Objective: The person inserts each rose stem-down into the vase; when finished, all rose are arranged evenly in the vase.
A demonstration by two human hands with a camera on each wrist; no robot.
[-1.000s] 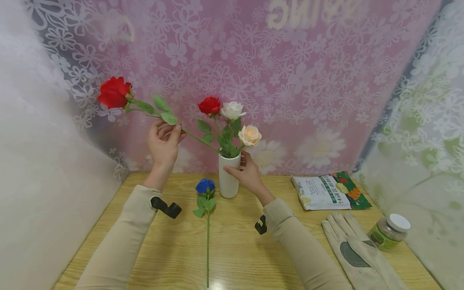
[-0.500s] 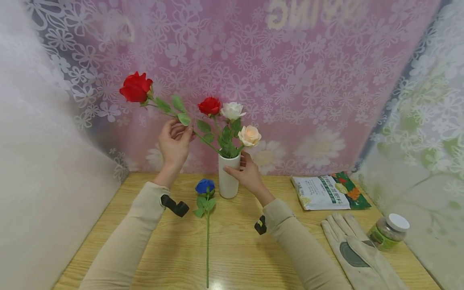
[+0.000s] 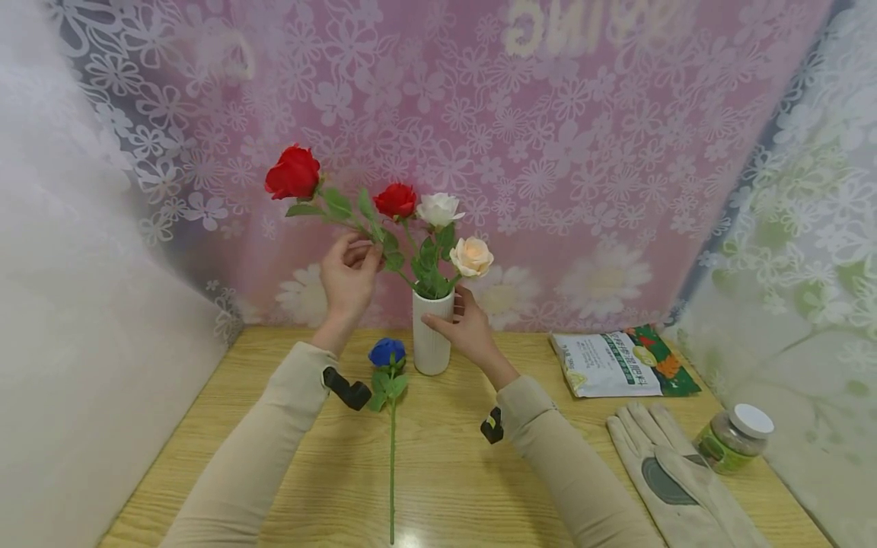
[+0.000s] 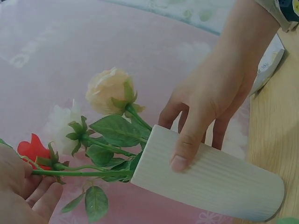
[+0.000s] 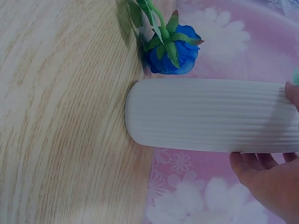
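My left hand (image 3: 351, 278) pinches the green stem of a large red rose (image 3: 293, 173), which leans up and left. In the left wrist view its stem (image 4: 93, 173) runs into the mouth of a white ribbed vase (image 4: 201, 172). On the vase's right side my right hand (image 3: 473, 327) grips it near the rim, thumb in front. The vase stands upright on the table. Inside it are a smaller red rose (image 3: 396, 201), a white rose (image 3: 440, 208) and a cream rose (image 3: 472, 257). The lower end of the held stem is hidden in the vase.
A blue rose (image 3: 387, 352) lies on the wooden table (image 3: 452, 487) just left of the vase. Farther right are a white-and-green bag (image 3: 617, 364), beige gloves (image 3: 674, 472) and a lidded jar (image 3: 736, 438). A pink floral backdrop (image 3: 548, 137) rises behind.
My left hand has moved right, toward the vase, bringing the large red rose closer to the other flowers. The right hand and the vase have stayed in place.
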